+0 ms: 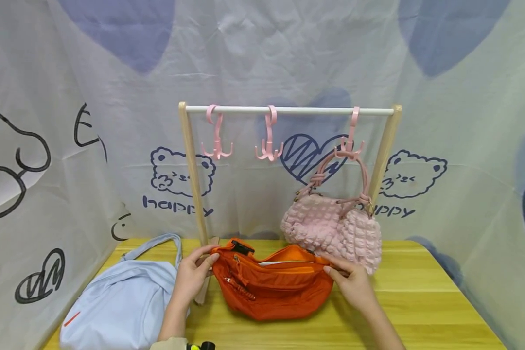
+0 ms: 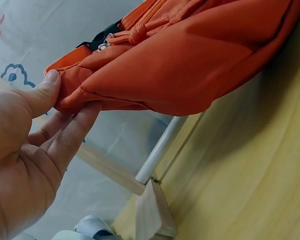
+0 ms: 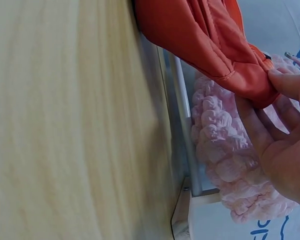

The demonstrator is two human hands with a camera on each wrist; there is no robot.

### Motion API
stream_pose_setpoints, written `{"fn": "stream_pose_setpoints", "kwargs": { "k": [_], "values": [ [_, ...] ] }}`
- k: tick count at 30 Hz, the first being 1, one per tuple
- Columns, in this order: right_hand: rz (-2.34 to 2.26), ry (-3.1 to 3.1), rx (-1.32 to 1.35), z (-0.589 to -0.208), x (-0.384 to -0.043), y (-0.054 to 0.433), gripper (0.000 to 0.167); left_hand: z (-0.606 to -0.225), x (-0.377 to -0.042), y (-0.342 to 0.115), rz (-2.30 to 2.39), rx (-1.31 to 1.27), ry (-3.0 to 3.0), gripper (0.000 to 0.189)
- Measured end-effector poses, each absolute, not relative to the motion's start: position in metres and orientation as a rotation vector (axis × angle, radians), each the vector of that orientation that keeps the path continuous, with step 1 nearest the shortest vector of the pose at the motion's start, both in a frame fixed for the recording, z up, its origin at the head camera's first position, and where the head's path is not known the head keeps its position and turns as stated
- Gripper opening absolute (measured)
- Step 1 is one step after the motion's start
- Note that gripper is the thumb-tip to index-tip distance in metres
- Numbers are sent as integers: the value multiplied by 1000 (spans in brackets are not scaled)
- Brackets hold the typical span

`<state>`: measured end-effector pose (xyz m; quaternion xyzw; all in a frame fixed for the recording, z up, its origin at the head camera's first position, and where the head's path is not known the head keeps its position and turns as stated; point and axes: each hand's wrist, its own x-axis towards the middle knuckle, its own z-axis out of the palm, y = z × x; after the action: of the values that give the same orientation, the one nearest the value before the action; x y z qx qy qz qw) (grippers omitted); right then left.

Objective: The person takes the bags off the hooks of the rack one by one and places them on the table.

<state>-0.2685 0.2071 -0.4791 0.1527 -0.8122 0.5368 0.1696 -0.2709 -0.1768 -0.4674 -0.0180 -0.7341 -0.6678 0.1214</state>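
Note:
An orange-red waist bag (image 1: 280, 291) with zips and a black buckle (image 1: 242, 247) is stretched out between both hands, above the table in front of the rack. My left hand (image 1: 194, 272) pinches its left end, thumb on the near side and fingers behind, as the left wrist view shows. At the other end my right hand (image 1: 350, 282) pinches the corner between thumb and fingers. Behind the right hand, a pink puffy handbag (image 1: 332, 223) hangs by its handle from a pink hook (image 1: 351, 141). A light blue backpack (image 1: 118, 301) lies beside the left forearm.
A wooden rack with a white rail (image 1: 306, 111) stands at the back of the table (image 1: 428, 291). Two more pink hooks, the left hook (image 1: 218, 141) and middle hook (image 1: 269, 141), hang from it with nothing on them. Printed cloth (image 1: 253, 58) surrounds the table.

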Motion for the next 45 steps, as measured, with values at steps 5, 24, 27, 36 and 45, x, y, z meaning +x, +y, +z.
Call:
{"fn": "stream_pose_setpoints", "kwargs": {
  "k": [5,24,27,36,45],
  "values": [
    [1498,-2326,404,-481,-270,208,29,-470,-272,-177,-1904,-20,-2190,32],
    [1506,-2539,261,-491,-273,207,27,-489,-273,-180,-1909,172,-2289,34],
    [1494,-2568,259,-492,-274,208,27,-492,-273,-180,-1919,192,-2298,33],
    [1477,-2630,308,-495,-273,210,29,-498,-273,-180,-1841,154,-2413,23],
    [1407,-2700,248,-498,-275,210,31,-497,-273,-178,-1732,146,-2498,26]
  ]
}}
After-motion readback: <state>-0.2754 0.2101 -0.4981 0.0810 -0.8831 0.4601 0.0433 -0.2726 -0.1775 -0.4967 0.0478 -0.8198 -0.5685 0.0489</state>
